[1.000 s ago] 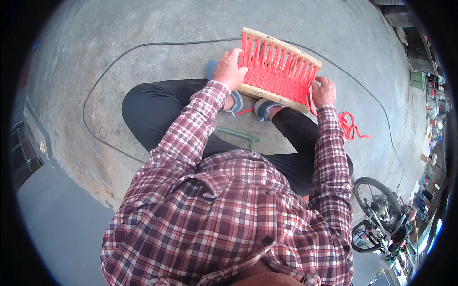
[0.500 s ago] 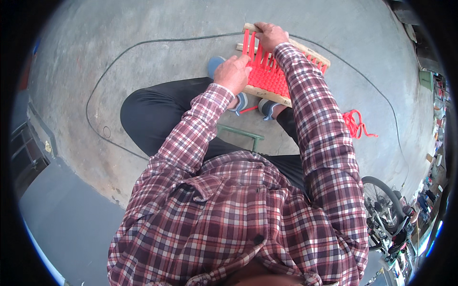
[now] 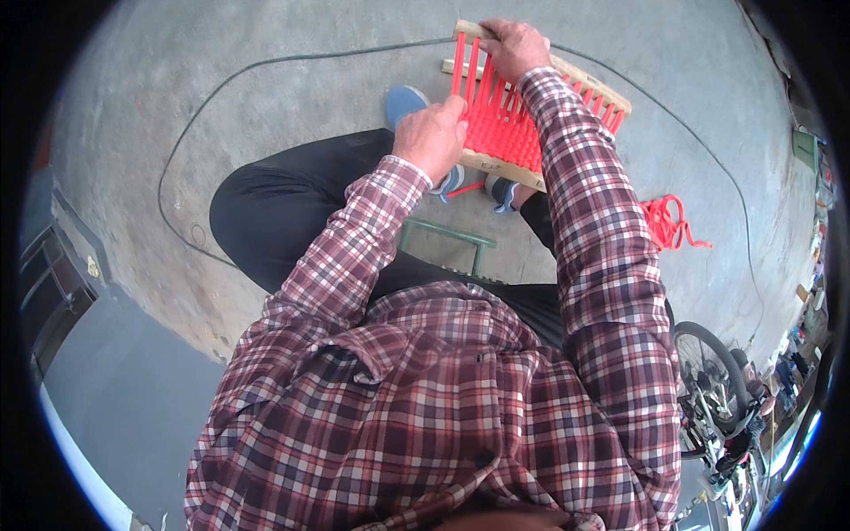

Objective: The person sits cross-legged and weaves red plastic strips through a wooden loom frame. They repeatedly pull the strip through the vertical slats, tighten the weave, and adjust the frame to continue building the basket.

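A small wooden frame (image 3: 494, 163) stands by my feet, strung and partly woven with red cord (image 3: 506, 134). The weave is dense along the near rail, while separate strands run up to the far rail. My left hand (image 3: 431, 137) is closed at the frame's left side, its fingertips pinching the red cord beside the leftmost strands. Over the far rail curls my right hand (image 3: 518, 50), gripping the wood near the tops of the strands, some fingers hidden behind it. My right sleeve covers part of the weave.
A loose red cord bundle (image 3: 666, 221) lies on the concrete floor at right. A dark cable (image 3: 266, 64) loops around the work area. Between my legs is a green metal bar (image 3: 452, 232). A bicycle (image 3: 713, 380) stands at lower right; a blue shoe (image 3: 405, 103) shows beyond my left hand.
The frame and my right hand sit slightly farther away and to the right in the picture. My left hand stays at the frame's left side, slightly lower against the strands.
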### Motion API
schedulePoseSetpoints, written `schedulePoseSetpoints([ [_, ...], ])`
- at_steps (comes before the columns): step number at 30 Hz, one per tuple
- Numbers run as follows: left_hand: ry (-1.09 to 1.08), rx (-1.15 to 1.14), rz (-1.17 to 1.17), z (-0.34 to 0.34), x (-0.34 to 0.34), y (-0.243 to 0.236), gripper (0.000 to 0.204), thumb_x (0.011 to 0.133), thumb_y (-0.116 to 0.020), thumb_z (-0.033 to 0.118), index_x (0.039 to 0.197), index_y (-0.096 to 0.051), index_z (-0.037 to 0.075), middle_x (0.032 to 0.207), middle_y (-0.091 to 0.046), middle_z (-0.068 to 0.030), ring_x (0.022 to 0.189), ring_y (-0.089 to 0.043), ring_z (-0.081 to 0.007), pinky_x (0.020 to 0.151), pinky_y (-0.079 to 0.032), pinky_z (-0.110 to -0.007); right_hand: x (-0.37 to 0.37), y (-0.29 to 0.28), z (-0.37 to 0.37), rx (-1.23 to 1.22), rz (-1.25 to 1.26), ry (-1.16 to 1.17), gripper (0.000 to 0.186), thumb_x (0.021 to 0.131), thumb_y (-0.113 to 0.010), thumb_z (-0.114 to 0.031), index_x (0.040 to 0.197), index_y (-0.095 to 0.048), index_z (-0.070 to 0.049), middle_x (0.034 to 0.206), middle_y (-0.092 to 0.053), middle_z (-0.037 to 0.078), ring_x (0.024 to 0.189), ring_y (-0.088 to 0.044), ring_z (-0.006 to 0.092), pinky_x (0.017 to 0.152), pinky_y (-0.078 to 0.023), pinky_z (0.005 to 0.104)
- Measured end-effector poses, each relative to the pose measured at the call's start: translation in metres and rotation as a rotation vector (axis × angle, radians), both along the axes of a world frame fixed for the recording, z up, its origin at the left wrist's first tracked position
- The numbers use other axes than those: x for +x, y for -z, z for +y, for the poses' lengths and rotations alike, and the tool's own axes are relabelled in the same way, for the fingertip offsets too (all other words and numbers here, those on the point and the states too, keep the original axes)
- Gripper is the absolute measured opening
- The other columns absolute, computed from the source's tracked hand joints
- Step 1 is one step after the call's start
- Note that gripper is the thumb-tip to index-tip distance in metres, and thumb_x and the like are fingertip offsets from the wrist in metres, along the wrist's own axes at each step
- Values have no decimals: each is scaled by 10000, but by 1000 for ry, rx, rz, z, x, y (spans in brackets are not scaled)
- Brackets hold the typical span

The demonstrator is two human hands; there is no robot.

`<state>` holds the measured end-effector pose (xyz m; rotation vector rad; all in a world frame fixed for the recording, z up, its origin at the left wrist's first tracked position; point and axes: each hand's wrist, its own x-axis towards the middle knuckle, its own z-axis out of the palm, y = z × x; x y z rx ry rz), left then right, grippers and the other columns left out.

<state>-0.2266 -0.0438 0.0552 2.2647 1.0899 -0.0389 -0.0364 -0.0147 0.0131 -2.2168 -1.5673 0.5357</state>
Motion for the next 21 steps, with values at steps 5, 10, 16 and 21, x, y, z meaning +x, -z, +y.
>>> schedulePoseSetpoints([
  [5, -33, 238, -170, 27, 3, -3, 332, 785, -607, 206, 1081, -525, 80, 1048, -557, -155, 1019, -519, -319, 839, -425, -429, 0, -14, -17, 275, -120, 53, 320, 809, -607, -272, 1106, -591, -154, 1049, -583, 93, 1006, -527, 288, 851, -419, 399],
  [10, -23, 441, -264, 100, 49, -12, 370, 808, -577, 313, 1103, -560, 90, 1103, -557, -141, 1042, -517, -308, 893, -398, -427, -31, -39, -78, 74, -112, 0, 349, 788, -619, -292, 1097, -571, -137, 1010, -550, 106, 1000, -496, 285, 844, -395, 442],
  [16, 289, 264, 131, 107, 117, -6, 496, 867, -408, 519, 1080, -599, 114, 1086, -604, -125, 1025, -559, -265, 934, -362, -437, -81, -58, -91, -93, -267, 45, 469, 779, -591, -444, 1171, -510, -198, 1101, -513, 94, 1071, -458, 279, 870, -328, 504],
  [21, 246, 420, 172, 96, 126, 1, 627, 846, -343, 633, 891, -680, 106, 873, -665, -114, 874, -633, -253, 831, -439, -401, -88, -59, -102, -103, -228, 78, 504, 779, -583, -465, 1184, -496, -177, 1085, -523, 115, 1039, -484, 288, 890, -301, 541],
])
